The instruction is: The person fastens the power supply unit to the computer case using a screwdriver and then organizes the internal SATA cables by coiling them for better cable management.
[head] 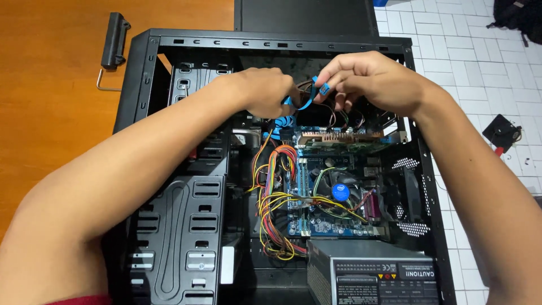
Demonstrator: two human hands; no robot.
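Observation:
An open black computer case [141, 73] lies on its side below me. Both hands reach into its far end. My left hand [262, 90] is closed around a flat blue data cable [305, 101]. My right hand [372, 79] pinches the cable's blue connector [323, 88] between thumb and fingers, just above thin dark wires. Beneath the hands sit an expansion card with a copper heatsink [339, 138], a blue motherboard [330, 223] and a round processor fan with a blue centre [340, 192].
A bundle of yellow, red and orange power wires [276, 203] runs across the board. A grey power supply [372, 271] fills the near end, a black drive cage [180, 237] the left. A wooden surface lies left, white tiles right, with a small black part [501, 133].

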